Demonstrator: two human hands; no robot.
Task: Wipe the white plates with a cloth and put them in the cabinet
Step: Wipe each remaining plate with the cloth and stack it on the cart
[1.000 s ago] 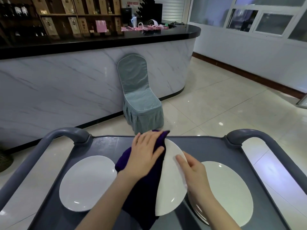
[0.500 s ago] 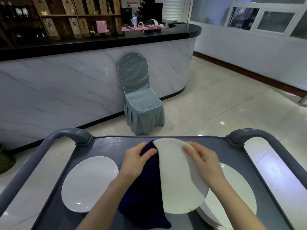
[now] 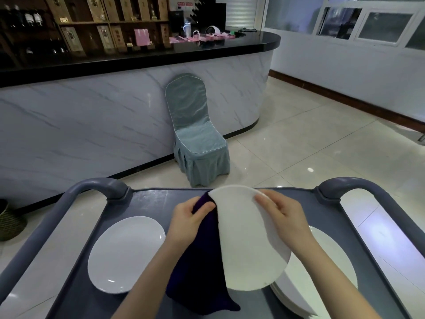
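Plate [image 3: 248,247] tilted, right grip [image 3: 285,217] curled on its rim; left grip [image 3: 186,221] pinching cloth [image 3: 200,272]

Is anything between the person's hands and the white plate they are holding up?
The dark purple cloth sits between the left hand and the raised round white plate. The right hand holds the plate's rim directly, nothing between. The cabinet is not in view, so that path cannot be judged.

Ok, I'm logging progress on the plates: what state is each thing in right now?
held plate: lifted, tilted, gripped by right hand.
purple cloth: hanging, gripped by left hand, touching held plate.
single plate: flat on cart, left side.
plate stack: flat on cart, right side.
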